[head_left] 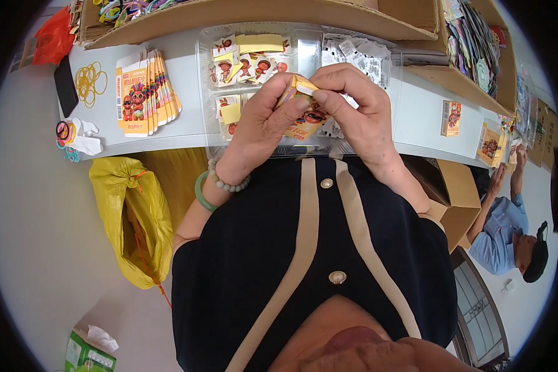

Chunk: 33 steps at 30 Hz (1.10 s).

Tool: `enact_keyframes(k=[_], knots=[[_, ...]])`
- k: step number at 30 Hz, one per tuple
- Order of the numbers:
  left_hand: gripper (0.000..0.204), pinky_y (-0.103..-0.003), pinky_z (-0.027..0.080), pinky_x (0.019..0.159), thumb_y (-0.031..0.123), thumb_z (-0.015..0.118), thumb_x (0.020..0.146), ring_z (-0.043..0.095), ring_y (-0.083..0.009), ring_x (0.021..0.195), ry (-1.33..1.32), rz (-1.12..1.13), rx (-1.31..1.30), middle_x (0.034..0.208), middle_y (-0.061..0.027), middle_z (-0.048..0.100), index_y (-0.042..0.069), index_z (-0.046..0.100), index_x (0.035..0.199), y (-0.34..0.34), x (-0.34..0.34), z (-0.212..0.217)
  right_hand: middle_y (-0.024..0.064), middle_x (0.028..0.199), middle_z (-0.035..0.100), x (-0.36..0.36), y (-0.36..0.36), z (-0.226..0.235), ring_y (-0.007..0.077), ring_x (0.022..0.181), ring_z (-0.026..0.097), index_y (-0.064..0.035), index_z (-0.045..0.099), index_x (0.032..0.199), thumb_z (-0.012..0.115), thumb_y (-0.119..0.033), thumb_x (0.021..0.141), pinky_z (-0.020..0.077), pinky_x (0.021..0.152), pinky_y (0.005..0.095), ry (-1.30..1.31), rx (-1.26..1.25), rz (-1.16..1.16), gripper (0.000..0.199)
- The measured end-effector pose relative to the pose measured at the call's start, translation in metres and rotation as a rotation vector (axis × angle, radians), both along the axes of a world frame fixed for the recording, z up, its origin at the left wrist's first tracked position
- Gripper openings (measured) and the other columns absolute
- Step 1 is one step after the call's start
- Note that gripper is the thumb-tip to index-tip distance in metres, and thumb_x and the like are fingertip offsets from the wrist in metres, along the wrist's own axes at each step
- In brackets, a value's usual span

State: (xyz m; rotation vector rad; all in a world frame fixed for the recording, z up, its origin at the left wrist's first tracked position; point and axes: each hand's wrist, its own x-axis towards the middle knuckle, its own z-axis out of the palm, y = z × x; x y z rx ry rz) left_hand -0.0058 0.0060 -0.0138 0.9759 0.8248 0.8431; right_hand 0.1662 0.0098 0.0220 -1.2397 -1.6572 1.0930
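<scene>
1. The small yellow box (299, 128) is in the air between both hands, in front of the person's chest and above the near part of the clear plastic tray (202, 74) on the counter (425, 118).
2. The left hand (268, 118) has its fingers curled closely around the box's left side, its thumb lying across the printed face; there is no visible gap between grip and card.
3. The right hand (358, 108) is at the top end, thumb tip and forefinger closed on the edge by the pale flap (305, 90); its other fingers are bent, partly hidden.
4. The flap end is turned up and away from the chest, the printed face toward the body. The long axis seems to run from that end down toward the chest, though the view foreshortens it.
5. So the flap is just beside the right thumb, to its left; the right hand is nearer that end, the left hand nearer the body of the box.
6. Sticker cards (254, 67) lie beyond the left hand, white paper slips (363, 59) beyond the right.
</scene>
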Motion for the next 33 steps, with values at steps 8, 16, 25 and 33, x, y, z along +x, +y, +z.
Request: enact_keyframes(k=[8, 16, 25, 33], knots=[[0.032, -0.022, 0.043, 0.079, 0.027, 0.044, 0.098, 0.048, -0.0067, 0.091, 0.026, 0.053, 0.053, 0.100, -0.0028, 0.054, 0.001, 0.048, 0.116, -0.005, 0.003, 0.001, 0.0070, 0.092, 0.057, -0.003, 0.000, -0.011, 0.0113, 0.087, 0.053, 0.0018, 0.059, 0.090, 0.056, 0.002, 0.084, 0.0420, 0.079, 0.0239, 0.204, -0.153, -0.086, 0.007], [0.035, -0.022, 0.041, 0.086, 0.026, 0.041, 0.100, 0.049, -0.0079, 0.098, 0.018, 0.020, 0.020, 0.106, -0.0024, 0.054, 0.000, 0.048, 0.122, -0.003, 0.001, 0.002, 0.0119, 0.093, 0.060, -0.001, 0.004, -0.002, 0.0196, 0.088, 0.058, 0.0036, 0.060, 0.092, 0.055, 0.003, 0.085, 0.0447, 0.078, 0.0261, -0.044, 0.125, -0.002, 0.009], [0.039, -0.022, 0.042, 0.087, 0.030, 0.047, 0.098, 0.051, -0.0082, 0.097, -0.085, 0.118, -0.180, 0.106, -0.0039, 0.056, -0.003, 0.050, 0.119, -0.007, 0.005, -0.002, 0.0142, 0.106, 0.064, 0.010, -0.006, 0.001, 0.0253, 0.100, 0.062, 0.0008, 0.062, 0.107, 0.057, 0.005, 0.083, 0.0500, 0.085, 0.0315, -0.246, 0.195, 0.034, 0.024], [0.038, -0.022, 0.043, 0.084, 0.030, 0.047, 0.098, 0.051, -0.0075, 0.094, 0.032, 0.137, -0.098, 0.103, -0.0035, 0.057, -0.003, 0.051, 0.116, -0.009, 0.006, -0.006, 0.0155, 0.107, 0.064, 0.007, -0.012, -0.003, 0.0276, 0.098, 0.063, -0.0006, 0.062, 0.110, 0.058, 0.008, 0.080, 0.0511, 0.083, 0.0311, -0.252, 0.176, 0.073, 0.031]])
